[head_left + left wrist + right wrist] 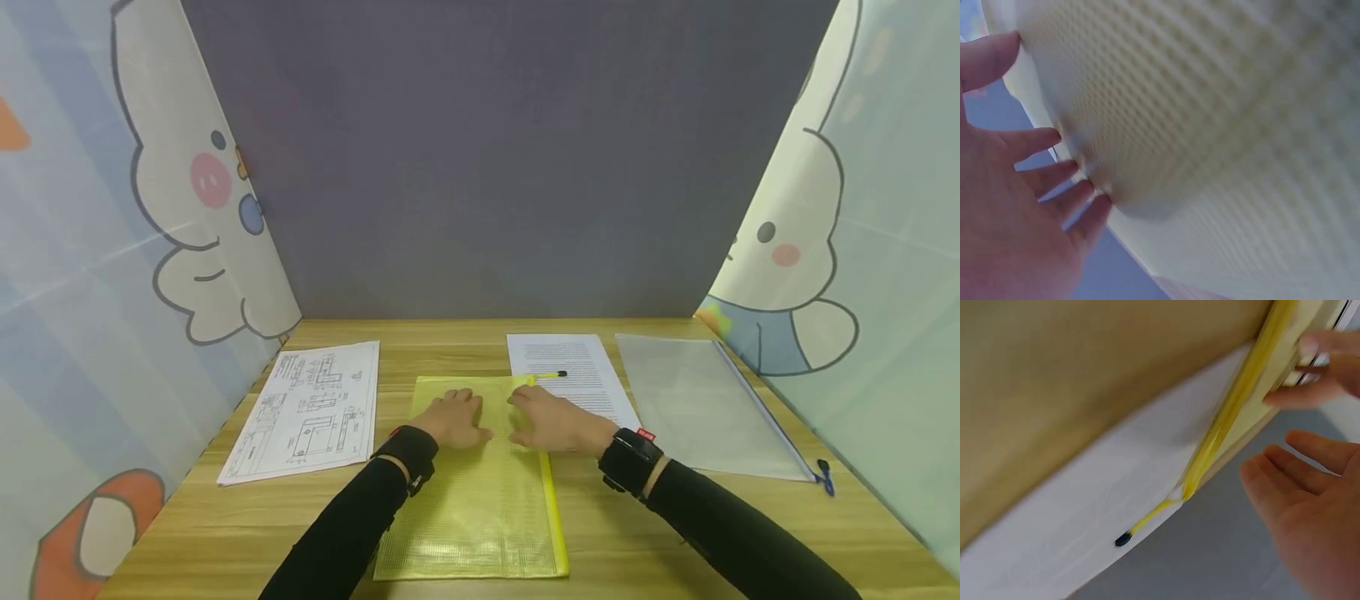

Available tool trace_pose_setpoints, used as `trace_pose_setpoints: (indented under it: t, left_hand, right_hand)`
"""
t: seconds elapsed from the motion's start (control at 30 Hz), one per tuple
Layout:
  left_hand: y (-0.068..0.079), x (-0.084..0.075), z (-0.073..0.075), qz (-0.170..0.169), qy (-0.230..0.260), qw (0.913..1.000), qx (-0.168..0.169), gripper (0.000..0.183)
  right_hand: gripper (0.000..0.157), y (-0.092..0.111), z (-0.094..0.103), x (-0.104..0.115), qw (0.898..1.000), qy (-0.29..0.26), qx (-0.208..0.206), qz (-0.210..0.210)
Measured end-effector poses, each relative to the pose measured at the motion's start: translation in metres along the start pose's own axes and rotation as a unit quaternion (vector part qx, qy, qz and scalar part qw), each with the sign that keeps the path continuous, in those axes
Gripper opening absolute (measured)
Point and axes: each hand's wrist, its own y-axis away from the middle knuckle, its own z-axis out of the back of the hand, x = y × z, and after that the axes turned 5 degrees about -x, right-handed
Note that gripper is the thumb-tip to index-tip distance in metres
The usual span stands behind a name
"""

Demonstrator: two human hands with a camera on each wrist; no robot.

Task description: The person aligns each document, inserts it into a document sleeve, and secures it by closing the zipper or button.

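A yellow mesh zipper pouch (472,517) lies flat on the wooden table in front of me. My left hand (450,421) rests on its upper part, and in the left wrist view the spread fingertips (1102,201) touch the mesh. Over the pouch's upper right hovers my right hand (553,421), its fingers loosely bent with nothing between them. A yellow zipper (1222,425) runs along the pouch's right edge. At its far end a yellow pull cord with a black tip (1123,539) lies across a printed text sheet (577,367).
On the left lie sheets with technical drawings (307,408). A clear zipper pouch (697,400) with a dark blue pull (826,478) is at the right. A grey panel (495,167) stands behind the table, with cartoon-printed curtains (900,208) at both sides.
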Motion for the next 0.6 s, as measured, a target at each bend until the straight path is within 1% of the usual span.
trace_pose_setpoints:
  t: [0.1, 0.2, 0.27, 0.33, 0.43, 0.6]
  left_hand:
    - [0.001, 0.005, 0.001, 0.007, 0.024, 0.9997, 0.003, 0.073]
    - [0.003, 0.008, 0.003, 0.005, 0.033, 0.9994, 0.002, 0.068]
    - [0.003, 0.009, 0.003, 0.002, 0.033, 0.9994, -0.003, 0.064]
    - [0.003, 0.009, 0.002, -0.002, 0.029, 0.9995, -0.009, 0.06]
    - [0.004, 0.009, 0.001, -0.001, 0.03, 0.9994, -0.015, 0.058]
    - [0.004, 0.01, 0.0, -0.005, 0.054, 0.9982, -0.026, 0.057]
  right_hand:
    - [0.081, 0.009, -0.01, 0.01, 0.999, 0.001, 0.022, 0.027]
    - [0.095, 0.015, -0.017, 0.02, 0.997, 0.011, 0.054, 0.058]
    - [0.104, 0.02, -0.021, 0.026, 0.995, 0.011, 0.078, 0.065]
    - [0.11, 0.024, -0.023, 0.031, 0.993, 0.015, 0.098, 0.062]
    - [0.113, 0.028, -0.027, 0.034, 0.992, 0.032, 0.111, 0.056]
    - [0.112, 0.029, -0.028, 0.032, 0.991, 0.06, 0.111, 0.052]
